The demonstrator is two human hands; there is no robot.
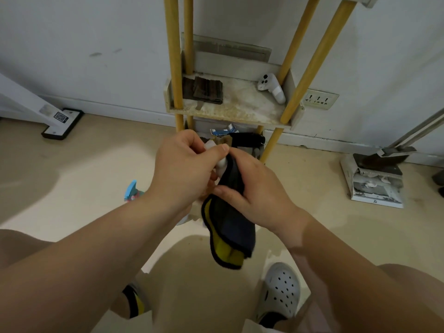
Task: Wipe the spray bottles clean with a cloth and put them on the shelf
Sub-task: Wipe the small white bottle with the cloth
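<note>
Left hand grips white spray bottle; right hand wraps cloth round it

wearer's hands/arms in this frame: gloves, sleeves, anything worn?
Nothing worn that shows. Left hand and right hand are bare: no gloves, no rings visible. Left forearm and right forearm are bare to the frame edge: no sleeves, watch, bands or markings in view.

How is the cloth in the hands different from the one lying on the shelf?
The held cloth is dark blue and yellow; the shelf cloth is brown. The held cloth hangs down, gripped by the right hand around a white spray bottle; the shelf cloth lies folded flat on the shelf, untouched. Both are cloths.
</note>
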